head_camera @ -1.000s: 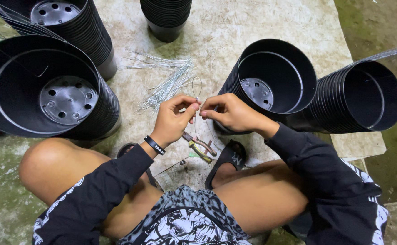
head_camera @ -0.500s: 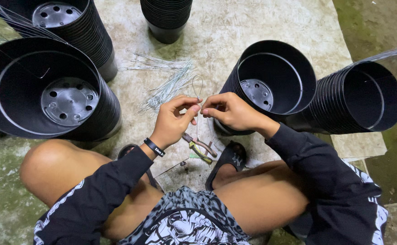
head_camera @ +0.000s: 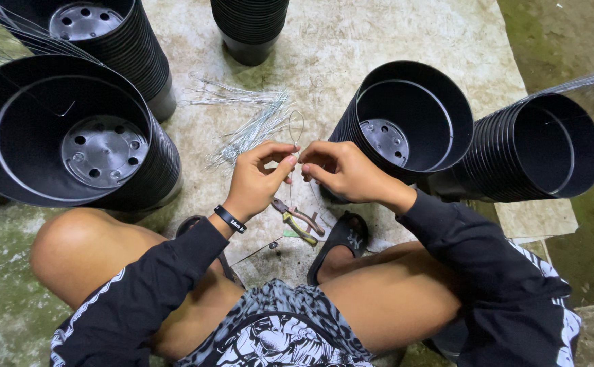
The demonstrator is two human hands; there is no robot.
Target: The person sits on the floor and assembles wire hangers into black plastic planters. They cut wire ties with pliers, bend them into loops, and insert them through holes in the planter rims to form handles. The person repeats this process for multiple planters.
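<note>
We pinch a thin wire loop [head_camera: 296, 126] between both hands: left hand [head_camera: 259, 180] and right hand [head_camera: 341, 171] fingertips closed on its stem, loop rising just above them; pliers [head_camera: 298, 221] lie below.

Five stacks of pots, one wire loop, one pair of pliers, two hands

Five stacks of black plastic pots stood or lay about: one at upper left [head_camera: 100, 41], one large at left [head_camera: 73, 136], one at top centre [head_camera: 249, 27], one at centre right [head_camera: 406, 122] and one at far right [head_camera: 542, 146]; pots per stack could not be counted. One wire loop [head_camera: 296, 126] sat between two hands, left [head_camera: 259, 180] and right [head_camera: 341, 170]. One pile of cut wires [head_camera: 249, 122], too many to count. One pair of pliers [head_camera: 298, 221], one wristband [head_camera: 230, 219], one sandal [head_camera: 341, 241]
</note>
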